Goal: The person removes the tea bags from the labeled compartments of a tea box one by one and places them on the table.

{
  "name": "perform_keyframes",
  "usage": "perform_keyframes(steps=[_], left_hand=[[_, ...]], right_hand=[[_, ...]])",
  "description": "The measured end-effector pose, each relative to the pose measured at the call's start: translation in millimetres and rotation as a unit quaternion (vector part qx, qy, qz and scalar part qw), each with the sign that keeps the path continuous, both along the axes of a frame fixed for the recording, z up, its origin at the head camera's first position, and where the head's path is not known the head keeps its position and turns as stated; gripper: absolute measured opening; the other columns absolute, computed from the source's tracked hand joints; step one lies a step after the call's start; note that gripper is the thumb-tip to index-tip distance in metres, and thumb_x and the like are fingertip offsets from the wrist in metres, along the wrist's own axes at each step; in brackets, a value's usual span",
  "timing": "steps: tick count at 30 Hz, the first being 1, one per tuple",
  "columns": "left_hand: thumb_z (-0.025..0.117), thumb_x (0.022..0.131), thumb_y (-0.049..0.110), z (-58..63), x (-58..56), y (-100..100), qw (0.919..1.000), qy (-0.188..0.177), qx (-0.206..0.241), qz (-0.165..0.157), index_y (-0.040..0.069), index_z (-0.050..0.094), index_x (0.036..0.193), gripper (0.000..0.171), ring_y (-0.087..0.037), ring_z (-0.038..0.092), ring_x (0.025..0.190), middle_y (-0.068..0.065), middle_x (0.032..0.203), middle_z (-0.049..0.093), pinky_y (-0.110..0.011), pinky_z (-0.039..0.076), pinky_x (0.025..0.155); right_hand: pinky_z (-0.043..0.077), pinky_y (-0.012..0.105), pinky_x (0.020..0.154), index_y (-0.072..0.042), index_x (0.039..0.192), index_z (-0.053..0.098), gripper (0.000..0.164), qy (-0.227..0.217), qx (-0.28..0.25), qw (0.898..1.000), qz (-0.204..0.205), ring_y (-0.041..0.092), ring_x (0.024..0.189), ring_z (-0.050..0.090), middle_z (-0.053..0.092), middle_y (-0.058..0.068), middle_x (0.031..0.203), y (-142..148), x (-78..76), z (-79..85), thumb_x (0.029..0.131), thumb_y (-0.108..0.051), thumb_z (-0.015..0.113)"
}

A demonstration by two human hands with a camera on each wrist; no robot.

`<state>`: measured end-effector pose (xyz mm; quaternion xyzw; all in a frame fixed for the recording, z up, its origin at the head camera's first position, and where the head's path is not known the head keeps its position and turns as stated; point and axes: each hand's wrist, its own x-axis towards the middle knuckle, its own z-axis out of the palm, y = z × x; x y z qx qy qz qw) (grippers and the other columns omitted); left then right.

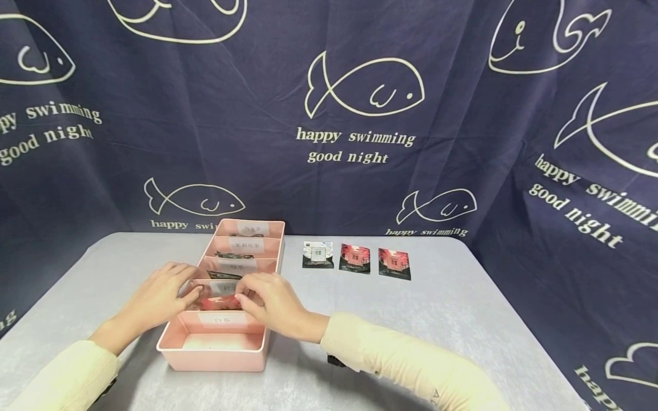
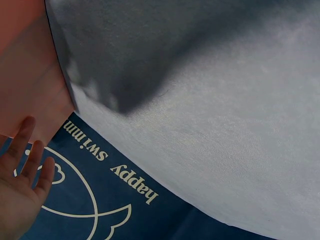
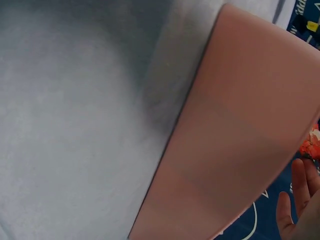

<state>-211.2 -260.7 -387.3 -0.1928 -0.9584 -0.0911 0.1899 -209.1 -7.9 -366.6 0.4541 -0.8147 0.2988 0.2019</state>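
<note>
A long pink divided box (image 1: 216, 358) stands on the table at left of centre, with labelled dividers across it. In its second compartment from the front lies a red tea packet (image 1: 221, 302), partly covered by fingers. My right hand (image 1: 272, 302) reaches over the box's right side and pinches the packet's right end. At the packet's left end, the thumb and index finger of my left hand (image 1: 161, 294) grip it from over the left rim. In the right wrist view, red packet printing (image 3: 311, 145) shows above the fingertips. The left wrist view shows the other fingers (image 2: 22, 142) loosely extended beside the box wall.
Three tea packets lie in a row right of the box: a white-and-black packet (image 1: 317, 255), a red-and-black packet (image 1: 354, 259) and another red-and-black packet (image 1: 394, 264). Dark packets (image 1: 233, 255) sit in the rear compartments. A navy fish-print curtain (image 1: 360, 188) hangs behind the grey table (image 1: 411, 331).
</note>
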Motion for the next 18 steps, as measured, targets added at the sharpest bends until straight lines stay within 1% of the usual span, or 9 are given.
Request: perform_keyframes(steps=[3, 6, 10, 11, 18], left_hand=[[0.062, 0.082, 0.027, 0.4, 0.1, 0, 1.0, -0.005, -0.002, 0.001, 0.003, 0.061, 0.106, 0.034, -0.035, 0.052, 0.105, -0.017, 0.108, 0.062, -0.054, 0.04, 0.09], [0.062, 0.08, 0.023, 2.3, 1.1, -1, 0.9999, -0.015, -0.006, 0.003, 0.0, 0.059, 0.109, 0.038, -0.037, 0.051, 0.107, -0.019, 0.111, 0.061, -0.055, 0.039, 0.092], [0.062, 0.076, 0.02, 4.3, 2.1, -1, 0.9996, -0.025, -0.01, 0.006, -0.003, 0.058, 0.112, 0.043, -0.038, 0.05, 0.108, -0.021, 0.113, 0.06, -0.055, 0.038, 0.093], [0.062, 0.076, 0.02, 4.4, 2.1, -1, 0.9996, -0.026, -0.01, 0.006, -0.003, 0.058, 0.112, 0.042, -0.038, 0.05, 0.108, -0.021, 0.112, 0.06, -0.055, 0.038, 0.093], [0.06, 0.08, 0.024, 3.7, 1.8, 0, 0.9998, -0.012, -0.012, 0.006, -0.001, 0.06, 0.108, 0.038, -0.036, 0.052, 0.106, -0.019, 0.11, 0.061, -0.053, 0.04, 0.092]], right_hand=[[0.039, 0.009, 0.069, -0.015, 0.086, 0.06, 0.004, -0.023, -0.026, 0.999, 0.005, 0.001, 0.07, 0.056, 0.064, -0.007, 0.078, 1, -0.8, 4.8, 0.086, -0.017, 0.057], [0.041, 0.007, 0.066, -0.013, 0.086, 0.06, 0.004, -0.058, -0.049, 0.997, 0.011, 0.0, 0.068, 0.054, 0.064, -0.005, 0.077, 2, -1.8, 9.4, 0.086, -0.015, 0.057], [0.047, 0.01, 0.063, -0.011, 0.086, 0.059, 0.004, -0.097, -0.076, 0.992, 0.018, 0.0, 0.068, 0.054, 0.063, -0.002, 0.075, 2, -2.9, 14.0, 0.087, -0.013, 0.056], [0.048, 0.011, 0.063, -0.01, 0.086, 0.059, 0.004, -0.102, -0.082, 0.991, 0.02, 0.001, 0.068, 0.054, 0.063, -0.002, 0.074, 2, -3.1, 14.8, 0.087, -0.013, 0.055], [0.048, 0.01, 0.067, -0.01, 0.084, 0.058, 0.005, -0.12, -0.121, 0.985, 0.022, 0.003, 0.069, 0.056, 0.063, -0.001, 0.072, 6, -5.8, 20.5, 0.088, -0.013, 0.056]])
